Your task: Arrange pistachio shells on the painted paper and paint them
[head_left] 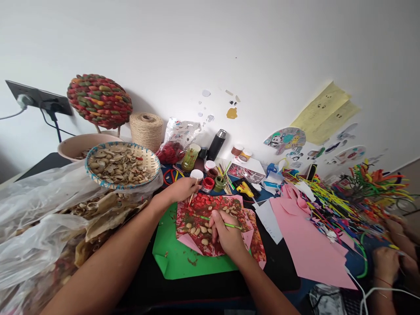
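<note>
My left hand (184,189) is closed on a thin wooden stick (192,197), its lower end down among the red-painted shells (201,200). In my right hand (226,232) is a slim green paintbrush (233,225), its other end pointing left over the paper. Unpainted pistachio-like shells (204,241) lie just left of my right fingers. All these shells rest on a paint-stained pink sheet (190,245), which lies on green paper (177,267). Open jars of red paint (208,184) and green paint (219,183) stand just beyond the sheet.
A basket of shells (123,164) and plastic bags (39,218) fill the left side. Behind stand a twine spool (146,131) and a black flask (217,144). Rightward are a yellow glue gun (245,189), pink paper (305,236), pipe cleaners (328,205) and another person's hand (386,262).
</note>
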Tool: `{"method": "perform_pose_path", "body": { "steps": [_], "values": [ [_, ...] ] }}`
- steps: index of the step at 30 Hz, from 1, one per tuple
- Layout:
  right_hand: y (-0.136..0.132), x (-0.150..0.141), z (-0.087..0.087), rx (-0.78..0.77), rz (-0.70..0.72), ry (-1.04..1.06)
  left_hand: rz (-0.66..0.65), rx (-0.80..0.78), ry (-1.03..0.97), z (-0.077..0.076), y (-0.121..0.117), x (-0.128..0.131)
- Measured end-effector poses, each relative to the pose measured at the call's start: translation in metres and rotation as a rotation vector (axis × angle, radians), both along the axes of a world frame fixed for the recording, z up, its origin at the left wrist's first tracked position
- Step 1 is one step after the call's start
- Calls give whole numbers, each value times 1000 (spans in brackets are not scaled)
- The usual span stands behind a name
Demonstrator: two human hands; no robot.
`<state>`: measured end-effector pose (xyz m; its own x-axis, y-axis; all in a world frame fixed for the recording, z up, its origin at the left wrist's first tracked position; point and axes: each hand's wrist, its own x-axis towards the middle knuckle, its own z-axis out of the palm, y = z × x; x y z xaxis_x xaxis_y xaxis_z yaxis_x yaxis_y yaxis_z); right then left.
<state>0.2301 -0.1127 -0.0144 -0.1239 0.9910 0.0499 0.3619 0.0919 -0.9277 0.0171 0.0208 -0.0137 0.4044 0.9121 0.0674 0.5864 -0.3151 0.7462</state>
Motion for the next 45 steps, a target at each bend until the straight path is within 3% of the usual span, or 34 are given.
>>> {"method": "perform_pose_path", "body": {
  "steps": [15,22,28,45],
  "values": [
    [1,4,1,36,-19,38,-3,17,54,-2,2,0],
    [-1,5,-5,108,32,-66,-5,28,62,-2,2,0],
    [0,10,-9,58,-8,28,-9,44,64,-2,2,0],
    [-1,-2,0,91,4,-14,-9,60,77,-4,3,0]
  ]
}}
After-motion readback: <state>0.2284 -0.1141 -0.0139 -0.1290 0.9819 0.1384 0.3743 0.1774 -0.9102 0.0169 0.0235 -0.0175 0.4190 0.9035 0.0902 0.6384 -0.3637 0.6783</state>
